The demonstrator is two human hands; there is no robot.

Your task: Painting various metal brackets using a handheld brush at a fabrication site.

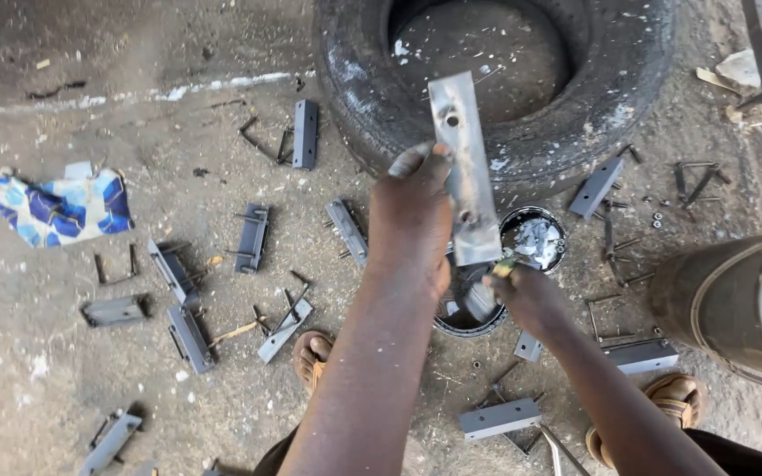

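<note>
Steel plate (466, 172) stays steadiest with the left hand (412, 220) clenched on its edge while the right hand (522, 295), gripping a brush (497, 273), strokes evenly over the can (474, 308)

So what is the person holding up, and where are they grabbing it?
The left hand holds a flat metal plate by its lower half. The right hand holds something small; what it is cannot be told.

No packages, labels, signs, screens.
</note>
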